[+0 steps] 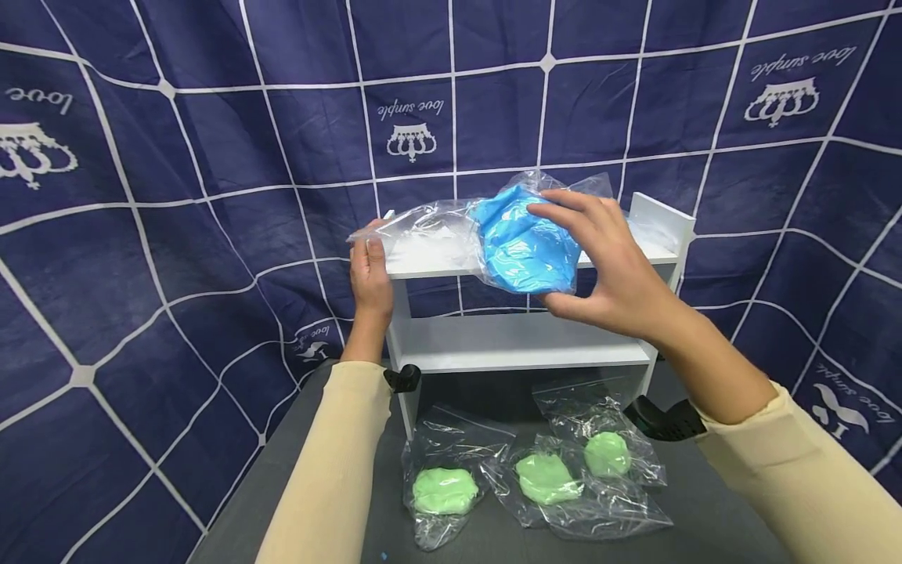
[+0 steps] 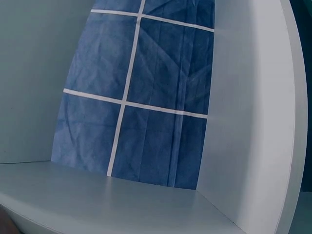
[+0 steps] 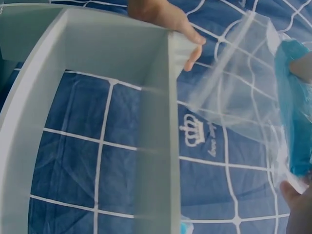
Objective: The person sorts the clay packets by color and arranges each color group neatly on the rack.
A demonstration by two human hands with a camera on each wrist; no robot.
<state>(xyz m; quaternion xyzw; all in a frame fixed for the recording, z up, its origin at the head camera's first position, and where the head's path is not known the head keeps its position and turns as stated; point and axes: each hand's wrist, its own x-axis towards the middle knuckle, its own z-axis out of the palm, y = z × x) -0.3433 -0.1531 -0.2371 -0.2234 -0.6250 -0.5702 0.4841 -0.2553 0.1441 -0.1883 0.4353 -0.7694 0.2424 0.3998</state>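
My right hand [image 1: 606,262] holds a clear plastic bag [image 1: 440,223] with a flattened lump of blue clay-like material [image 1: 528,247] inside, thumb below and fingers above. The bag is raised in front of the top board of a white shelf [image 1: 521,341], and its loose end stretches left. At the shelf's upper left end, my left hand [image 1: 369,274] grips the side panel. In the right wrist view, the left hand [image 3: 163,17] wraps over the shelf's corner, apart from the bag. The left wrist view shows mainly the shelf's inside [image 2: 234,97].
Three clear bags with green lumps [image 1: 444,492] [image 1: 546,479] [image 1: 607,454] lie on the dark table [image 1: 282,501] before the shelf. More clear plastic [image 1: 651,233] lies at the top board's right end. A blue gridded curtain [image 1: 211,141] hangs behind.
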